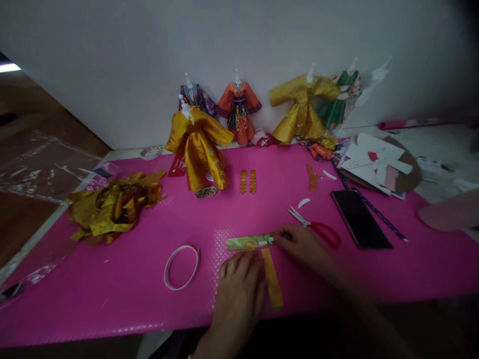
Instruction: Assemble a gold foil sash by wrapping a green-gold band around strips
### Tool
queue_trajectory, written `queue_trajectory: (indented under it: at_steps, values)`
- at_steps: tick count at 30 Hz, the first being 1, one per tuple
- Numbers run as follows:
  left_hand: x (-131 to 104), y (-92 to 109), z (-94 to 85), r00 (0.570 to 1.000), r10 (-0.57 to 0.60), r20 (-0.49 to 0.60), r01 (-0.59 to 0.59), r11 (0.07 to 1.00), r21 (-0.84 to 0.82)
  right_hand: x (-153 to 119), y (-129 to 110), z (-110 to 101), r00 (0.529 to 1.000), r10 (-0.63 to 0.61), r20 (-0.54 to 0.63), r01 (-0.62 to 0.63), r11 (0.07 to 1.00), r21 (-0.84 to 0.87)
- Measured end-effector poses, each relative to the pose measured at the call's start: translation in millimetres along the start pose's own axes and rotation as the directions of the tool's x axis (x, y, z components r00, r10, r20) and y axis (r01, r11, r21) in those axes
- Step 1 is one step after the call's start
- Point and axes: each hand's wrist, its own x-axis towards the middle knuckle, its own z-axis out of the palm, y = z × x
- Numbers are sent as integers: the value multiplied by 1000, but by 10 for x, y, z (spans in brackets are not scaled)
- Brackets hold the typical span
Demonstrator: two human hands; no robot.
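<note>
A green patterned fabric strip [238, 243] lies flat on the pink mat, with small white pieces [263, 243] on it. My right hand [297, 242] is closed at the strip's right end, its fingertips pinched on something I cannot make out. Below the strip, my left hand [241, 279] rests with fingers curled downward, near a small orange-yellow piece [250, 246]; its fingertips are partly hidden. A long yellow fabric strip [273, 281] lies between the hands. Beside my right hand are scissors [324, 233] with red handles, blades apart.
Dressed doll forms, one in a golden robe [200, 144], stand along the wall. Golden fabric scraps [112, 207] lie at left, near a white tape ring [167, 264]. A black phone [359, 219], a dark pencil [381, 214] and white paper patterns [370, 162] are at right.
</note>
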Motion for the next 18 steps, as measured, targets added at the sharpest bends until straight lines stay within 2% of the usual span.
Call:
queue_trajectory:
  at_steps: [8,18]
  values:
    - [-75,-75,12,998,-8,57,9,1000,-15,12,-94,148,1000,5,-29,-4,999,35]
    - [-173,-113,23,996,28,85,-25,999,-26,54,-22,228,998,1,-64,-2,1000,-16]
